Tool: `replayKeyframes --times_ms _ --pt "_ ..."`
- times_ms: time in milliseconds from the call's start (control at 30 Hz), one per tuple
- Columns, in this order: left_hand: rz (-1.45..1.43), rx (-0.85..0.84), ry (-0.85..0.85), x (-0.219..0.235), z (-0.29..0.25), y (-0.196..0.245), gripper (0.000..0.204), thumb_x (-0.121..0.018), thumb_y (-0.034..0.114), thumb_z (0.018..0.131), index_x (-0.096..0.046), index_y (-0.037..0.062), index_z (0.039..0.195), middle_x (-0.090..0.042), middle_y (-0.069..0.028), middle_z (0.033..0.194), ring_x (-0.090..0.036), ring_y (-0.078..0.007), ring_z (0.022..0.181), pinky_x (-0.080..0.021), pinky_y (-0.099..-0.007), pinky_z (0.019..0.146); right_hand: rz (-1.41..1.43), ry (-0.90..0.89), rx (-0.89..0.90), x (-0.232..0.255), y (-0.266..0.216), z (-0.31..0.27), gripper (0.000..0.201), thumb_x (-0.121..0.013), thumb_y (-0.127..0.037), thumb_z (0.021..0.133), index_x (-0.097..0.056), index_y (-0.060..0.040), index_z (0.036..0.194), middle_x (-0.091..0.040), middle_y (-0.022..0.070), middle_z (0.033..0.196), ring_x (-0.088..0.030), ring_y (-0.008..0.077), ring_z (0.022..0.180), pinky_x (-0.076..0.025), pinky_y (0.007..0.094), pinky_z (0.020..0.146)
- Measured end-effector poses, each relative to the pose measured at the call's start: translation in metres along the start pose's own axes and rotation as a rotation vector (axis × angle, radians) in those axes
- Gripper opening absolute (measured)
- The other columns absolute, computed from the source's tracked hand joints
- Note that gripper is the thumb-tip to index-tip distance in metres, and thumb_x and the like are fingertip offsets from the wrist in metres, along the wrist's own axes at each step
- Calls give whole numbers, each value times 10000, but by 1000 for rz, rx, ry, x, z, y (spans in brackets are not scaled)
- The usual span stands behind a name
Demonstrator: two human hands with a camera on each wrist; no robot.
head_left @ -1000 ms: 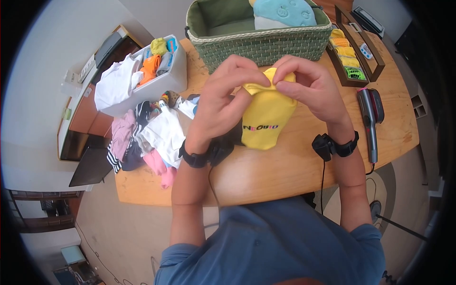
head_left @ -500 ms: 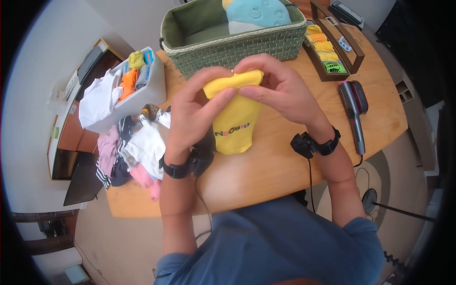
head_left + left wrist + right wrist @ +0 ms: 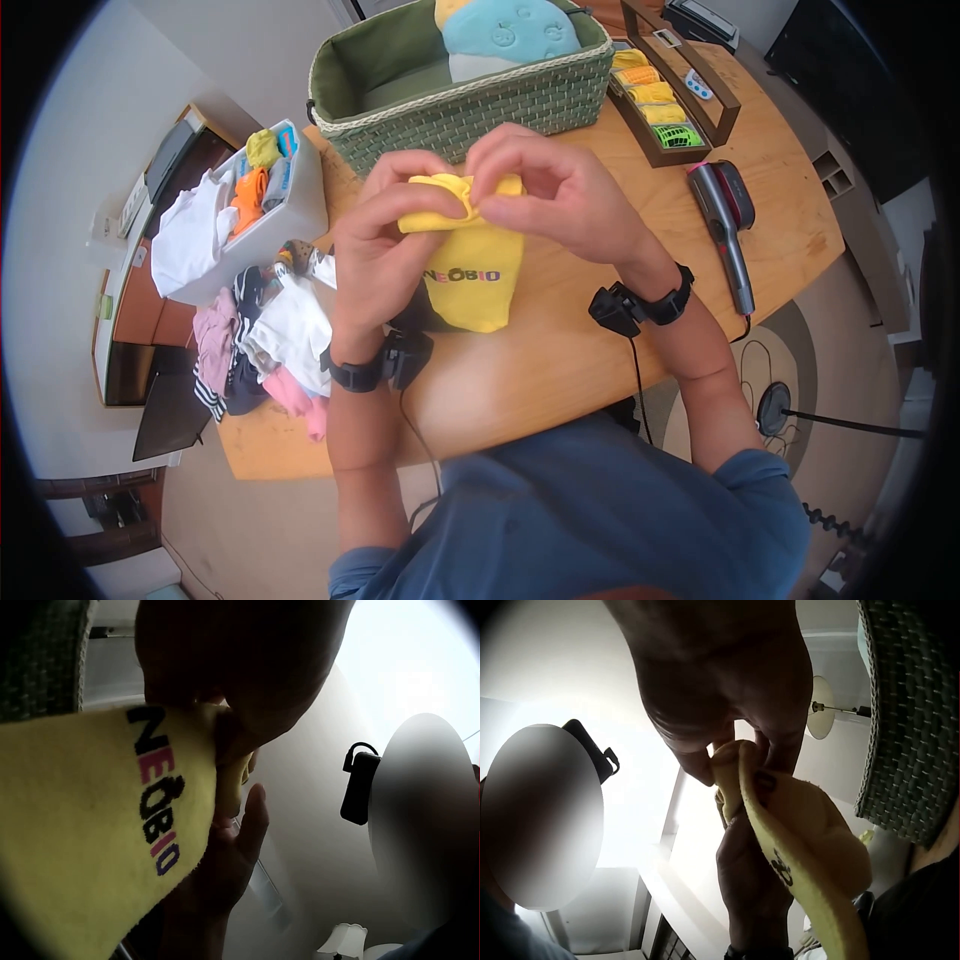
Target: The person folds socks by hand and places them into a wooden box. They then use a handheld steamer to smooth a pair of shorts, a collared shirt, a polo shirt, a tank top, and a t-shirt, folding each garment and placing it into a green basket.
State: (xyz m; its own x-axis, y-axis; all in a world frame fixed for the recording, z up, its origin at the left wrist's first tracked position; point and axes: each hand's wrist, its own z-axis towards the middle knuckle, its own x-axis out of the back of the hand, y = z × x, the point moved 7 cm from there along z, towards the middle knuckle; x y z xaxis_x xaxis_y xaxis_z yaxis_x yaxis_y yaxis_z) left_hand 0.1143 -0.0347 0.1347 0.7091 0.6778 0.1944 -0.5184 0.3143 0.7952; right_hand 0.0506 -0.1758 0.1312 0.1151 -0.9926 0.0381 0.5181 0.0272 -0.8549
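A yellow sock (image 3: 475, 285) with NEOBIO lettering hangs from both hands above the wooden table (image 3: 500, 400). Its upper end is folded over into a thick bunched roll. My left hand (image 3: 380, 240) grips the left side of that roll, fingers curled over it and thumb beneath. On the right side, my right hand (image 3: 565, 195) pinches the fold between thumb and fingers. The left wrist view shows the lettered face of the sock (image 3: 82, 802) close up. In the right wrist view the sock (image 3: 799, 862) appears edge-on, its top between the fingertips.
Behind the hands stands a green woven basket (image 3: 470, 115) with a light-blue plush (image 3: 515, 35). A brown box (image 3: 682, 155) of rolled socks (image 3: 655, 92) and a corded styling brush (image 3: 725, 225) lie right. Left are a white bin (image 3: 305, 215) of clothes and a clothes pile (image 3: 290, 320).
The fingers have shifted along the sock's top, which was a smooth folded band half a second ago and is now more bunched. The head view has swung, so everything sits further left.
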Motion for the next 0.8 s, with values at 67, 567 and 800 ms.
replayKeyframes --times_ms 67,567,800 --pt "29 19 -6 0 0 -3 319 -631 -131 777 -669 22 1054 -546 -85 1177 -549 -169 1072 -472 -278 881 -56 23 15 3 1 1 214 -689 -39 883 -642 -38 1092 -545 24 1052 -546 115 1026 -465 267 879" --pt "-63 20 97 -2 3 -2 267 -622 -80 854 -619 7 1107 -553 -103 1199 -575 -139 1041 -521 -200 668 -2 102 -103 4 14 1 347 -667 -44 898 -541 -39 1220 -565 34 1136 -570 100 1061 -496 273 882" --pt "0 45 114 1 2 -5 273 -610 -122 809 -652 10 1045 -567 -104 1206 -581 -156 1061 -529 -210 679 91 67 -154 -2 8 1 363 -691 -32 863 -557 -39 1200 -599 13 1069 -583 96 1014 -494 265 868"
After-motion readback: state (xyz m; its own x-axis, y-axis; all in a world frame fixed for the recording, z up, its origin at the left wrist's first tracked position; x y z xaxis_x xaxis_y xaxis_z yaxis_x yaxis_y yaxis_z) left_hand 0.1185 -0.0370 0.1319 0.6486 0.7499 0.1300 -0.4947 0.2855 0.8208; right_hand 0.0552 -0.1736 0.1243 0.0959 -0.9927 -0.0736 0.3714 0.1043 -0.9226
